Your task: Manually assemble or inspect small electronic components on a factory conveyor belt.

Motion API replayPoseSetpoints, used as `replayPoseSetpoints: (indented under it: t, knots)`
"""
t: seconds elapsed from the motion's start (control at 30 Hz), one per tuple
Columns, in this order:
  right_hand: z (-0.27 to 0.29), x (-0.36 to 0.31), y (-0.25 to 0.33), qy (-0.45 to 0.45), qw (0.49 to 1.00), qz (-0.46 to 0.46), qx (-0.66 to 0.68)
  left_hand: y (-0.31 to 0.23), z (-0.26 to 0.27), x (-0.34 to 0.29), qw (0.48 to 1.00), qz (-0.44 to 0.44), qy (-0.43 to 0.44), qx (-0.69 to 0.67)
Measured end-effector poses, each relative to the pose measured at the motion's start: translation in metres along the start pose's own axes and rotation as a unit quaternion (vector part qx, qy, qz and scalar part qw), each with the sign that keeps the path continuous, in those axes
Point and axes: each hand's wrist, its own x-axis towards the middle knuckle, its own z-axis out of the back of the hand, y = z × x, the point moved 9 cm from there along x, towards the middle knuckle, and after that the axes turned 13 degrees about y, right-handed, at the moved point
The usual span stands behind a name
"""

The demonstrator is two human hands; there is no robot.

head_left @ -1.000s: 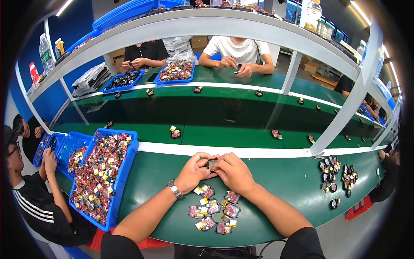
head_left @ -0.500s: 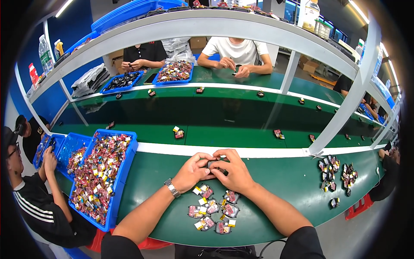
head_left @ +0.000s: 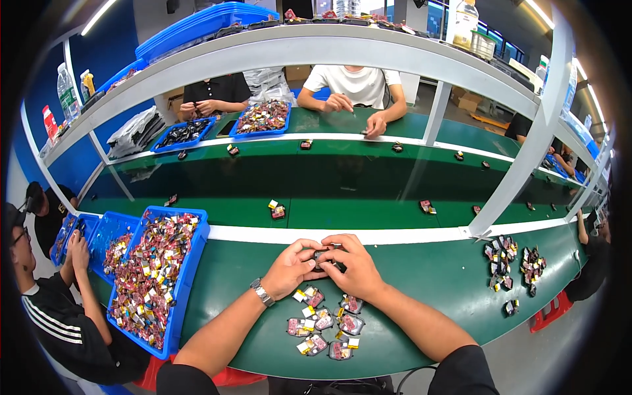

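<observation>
Above the green bench, my left hand (head_left: 288, 268) and my right hand (head_left: 355, 268) meet, both closed around a small black plastic casing (head_left: 322, 255). Fingers and thumbs cover most of it, so its inside cannot be made out. Just below my wrists lie several dark, rounded casings, each with a red circuit board and a white-and-yellow battery piece. They sit in two loose columns; one open casing (head_left: 351, 324) is in the right column, and another casing (head_left: 299, 326) is at the left.
A blue tray (head_left: 191, 289) heaped with red boards and batteries stands at my left. Two clusters of casings (head_left: 501, 257) lie at the right. A white ledge (head_left: 342, 234) borders the green belt (head_left: 355, 217). A shelf post (head_left: 520, 171) rises at right. Co-workers sit around.
Both my hands stay together on the black casing, with slight finger shifts. Across the belt, the white-shirted person's hands have moved apart, one lowered toward the table edge.
</observation>
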Motion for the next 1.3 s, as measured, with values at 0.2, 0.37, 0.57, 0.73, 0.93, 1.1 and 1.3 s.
replayPoseSetpoints:
  t: [0.2, 0.37, 0.57, 0.73, 0.93, 1.1, 1.3]
  knots:
    - [-0.001, 0.000, 0.005, -0.028, 0.999, 0.010, -0.025, 0.002, 0.004, -0.002, 1.000, -0.008, -0.014, 0.008]
    - [0.001, -0.003, 0.008, -0.065, 0.997, 0.009, -0.051, 0.001, 0.005, -0.001, 1.000, -0.021, -0.014, 0.002]
    - [-0.001, -0.003, 0.003, -0.057, 0.998, 0.001, -0.009, -0.002, 0.004, -0.002, 0.999, -0.034, -0.011, 0.000]
    - [0.002, -0.004, 0.004, -0.070, 0.997, 0.009, -0.025, -0.001, 0.000, 0.000, 0.999, -0.048, -0.009, -0.018]
    - [0.004, -0.003, 0.022, -0.076, 0.993, 0.062, -0.066, -0.003, 0.005, -0.004, 0.997, -0.073, -0.003, -0.025]
    - [0.009, -0.006, 0.027, -0.100, 0.989, 0.064, -0.084, -0.009, -0.003, -0.002, 0.995, -0.083, 0.029, -0.054]
    - [0.006, -0.005, 0.023, -0.097, 0.991, 0.064, -0.066, -0.004, 0.001, -0.003, 0.995, -0.074, 0.023, -0.056]
